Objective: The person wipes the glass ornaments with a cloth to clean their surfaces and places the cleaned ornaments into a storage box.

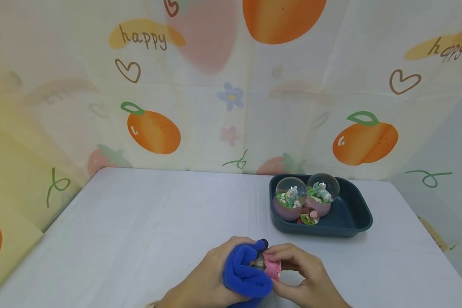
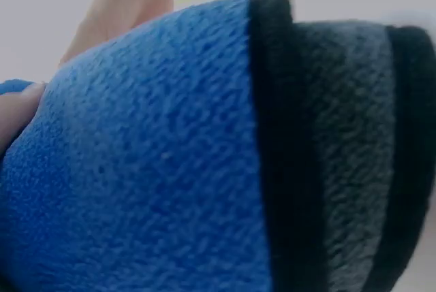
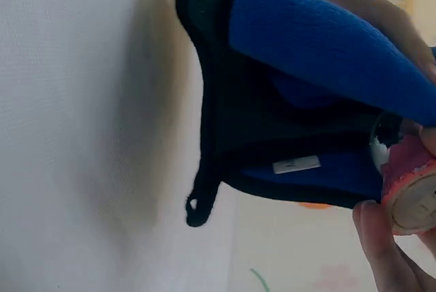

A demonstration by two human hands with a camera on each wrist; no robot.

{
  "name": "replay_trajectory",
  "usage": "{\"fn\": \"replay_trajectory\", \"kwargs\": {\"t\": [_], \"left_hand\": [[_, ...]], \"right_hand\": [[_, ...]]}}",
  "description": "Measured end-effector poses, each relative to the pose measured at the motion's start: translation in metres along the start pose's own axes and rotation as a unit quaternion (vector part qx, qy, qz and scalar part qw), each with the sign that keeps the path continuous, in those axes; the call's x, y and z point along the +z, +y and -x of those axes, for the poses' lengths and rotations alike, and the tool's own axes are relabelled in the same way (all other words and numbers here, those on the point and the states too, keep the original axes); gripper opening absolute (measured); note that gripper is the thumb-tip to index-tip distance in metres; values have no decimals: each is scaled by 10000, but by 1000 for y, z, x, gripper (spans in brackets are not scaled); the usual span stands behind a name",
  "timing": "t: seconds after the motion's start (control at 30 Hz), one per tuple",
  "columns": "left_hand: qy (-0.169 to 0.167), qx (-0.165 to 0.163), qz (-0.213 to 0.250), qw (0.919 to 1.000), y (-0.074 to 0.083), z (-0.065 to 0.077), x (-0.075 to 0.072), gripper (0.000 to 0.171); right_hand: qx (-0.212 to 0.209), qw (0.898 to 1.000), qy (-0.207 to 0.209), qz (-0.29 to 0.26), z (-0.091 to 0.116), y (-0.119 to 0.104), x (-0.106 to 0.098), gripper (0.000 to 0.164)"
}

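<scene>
My left hand [image 1: 212, 270] grips a folded blue towel [image 1: 244, 282] with a dark edge, wrapped about the clear dome of a small snow globe [image 1: 272, 268]. With thumb and fingers, my right hand [image 1: 308, 273] pinches the globe's pink base. The right wrist view shows the pale underside of that base [image 3: 417, 203] and a white label [image 3: 296, 164] on the towel, whose corner hangs down with a small loop. Towel fills most of the left wrist view, hiding the globe there.
Behind the hands, to the right, a dark blue tray [image 1: 352, 220] stands on the white-covered table [image 1: 138, 231]. Inside are two large snow globes with pinkish bases [image 1: 288, 209] and a smaller one [image 1: 309, 217]. A fruit-patterned curtain [image 1: 200, 111] hangs behind the table.
</scene>
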State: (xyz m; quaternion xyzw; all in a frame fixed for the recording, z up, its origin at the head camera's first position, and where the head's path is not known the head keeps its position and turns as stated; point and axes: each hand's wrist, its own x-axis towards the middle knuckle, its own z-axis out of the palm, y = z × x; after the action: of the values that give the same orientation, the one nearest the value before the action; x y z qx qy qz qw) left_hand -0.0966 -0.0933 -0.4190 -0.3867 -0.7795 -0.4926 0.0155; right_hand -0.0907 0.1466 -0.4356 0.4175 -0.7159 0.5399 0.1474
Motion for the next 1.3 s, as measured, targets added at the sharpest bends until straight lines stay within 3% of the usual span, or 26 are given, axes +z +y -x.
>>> {"fn": "replay_trajectory", "kwargs": {"t": [0.07, 0.2, 0.3, 0.37, 0.63, 0.8, 0.93, 1.07, 1.13, 1.3], "left_hand": [[151, 194, -83, 9997, 0, 0, 0, 59], [357, 595, -186, 9974, -1, -1, 0, 50], [410, 637, -149, 9970, -1, 0, -1, 46], [451, 557, -115, 9974, -1, 1, -1, 43], [621, 121, 467, 9969, 3, 2, -5, 36], [116, -355, 971, 9946, 4, 0, -5, 47], [-204, -554, 611, 9964, 3, 0, -2, 54], [-139, -509, 168, 9985, 3, 0, 1, 51], [-65, -557, 157, 9983, 4, -1, 1, 46], [197, -258, 88, 9994, 5, 0, 1, 36]], "right_hand": [[187, 9998, 9, -73, 0, 0, 0, 56], [1200, 9919, -153, -377, 1, -2, 0, 50], [1863, 9806, -370, -493, 0, -5, -1, 43], [1954, 9786, -429, -486, -1, -7, -1, 40], [1473, 9884, -208, -295, -1, -7, 1, 44], [315, 9995, -53, 84, 2, 0, 4, 51], [-407, 9971, -58, 642, 4, 3, 5, 45], [-538, 9938, -96, 969, 4, 1, 4, 39], [-525, 9942, -97, 936, 4, 1, 4, 39], [-588, 9948, -109, 829, 3, 1, 4, 39]]}}
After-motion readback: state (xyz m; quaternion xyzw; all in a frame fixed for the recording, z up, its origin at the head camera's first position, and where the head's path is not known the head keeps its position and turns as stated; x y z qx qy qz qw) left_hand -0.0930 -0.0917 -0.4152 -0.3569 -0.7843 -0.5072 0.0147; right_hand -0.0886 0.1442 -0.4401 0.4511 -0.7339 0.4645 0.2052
